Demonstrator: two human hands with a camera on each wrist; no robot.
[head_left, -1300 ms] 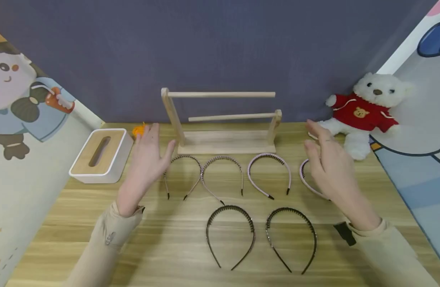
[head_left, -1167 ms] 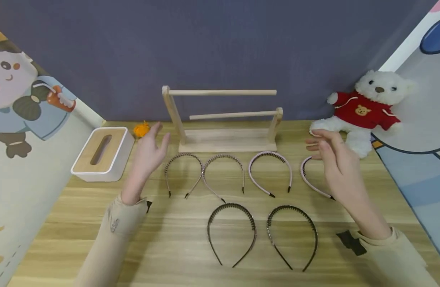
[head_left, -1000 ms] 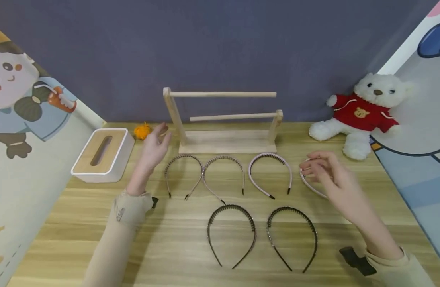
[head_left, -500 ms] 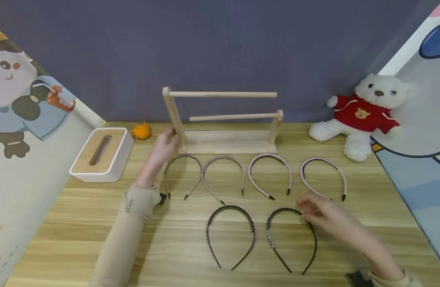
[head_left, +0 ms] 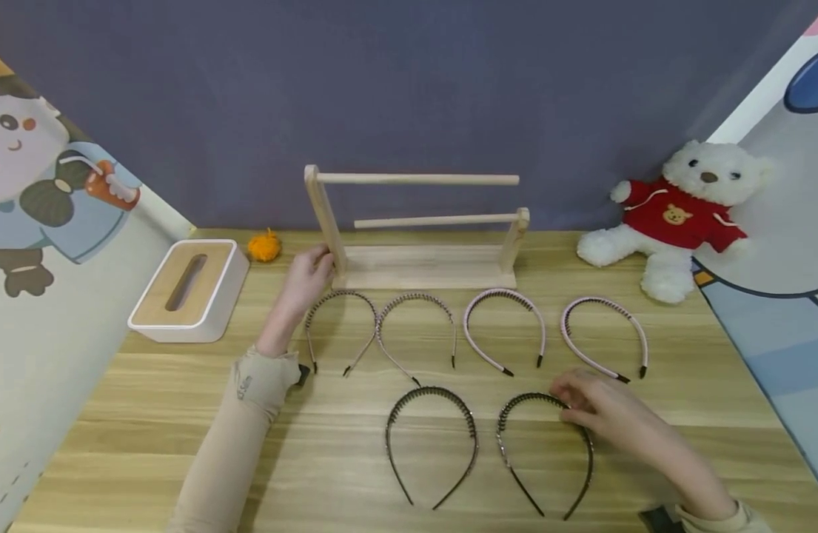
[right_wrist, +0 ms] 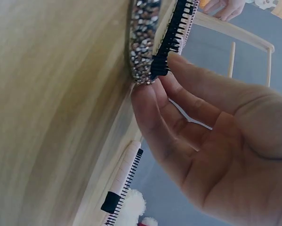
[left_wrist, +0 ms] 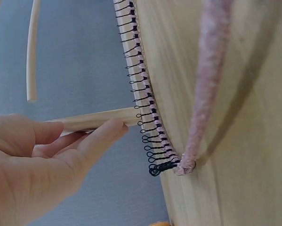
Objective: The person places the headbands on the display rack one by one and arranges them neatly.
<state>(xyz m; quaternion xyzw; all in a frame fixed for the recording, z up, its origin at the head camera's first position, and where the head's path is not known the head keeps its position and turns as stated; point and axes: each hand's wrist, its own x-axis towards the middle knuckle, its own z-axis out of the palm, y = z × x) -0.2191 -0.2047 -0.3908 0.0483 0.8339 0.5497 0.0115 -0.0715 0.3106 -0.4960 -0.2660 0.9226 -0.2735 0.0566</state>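
My left hand [head_left: 305,283] grips the left post of a wooden headband stand [head_left: 422,268]; in the left wrist view, thumb and fingers lie around the post [left_wrist: 96,119]. Near that hand lies a beaded, pinkish headband [head_left: 340,294]. At front right, my right hand [head_left: 611,413] reaches a black toothed headband [head_left: 501,435]. Seen from the right wrist, thumb and fingers pinch its glittery band [right_wrist: 144,42] from either side, close to the table. The rails of the stand carry nothing.
Another black headband [head_left: 431,390] lies left of the pinched one. Behind are a second beaded headband [head_left: 415,297] and two pale pink ones [head_left: 502,292]. A tissue box [head_left: 182,285] and an orange pompom [head_left: 265,246] sit left, a teddy bear [head_left: 675,215] right.
My left hand has moved right, from beside the pompom to the stand's post, and grips it. My right hand has come down from the rear pink headband to the black one and pinches it.
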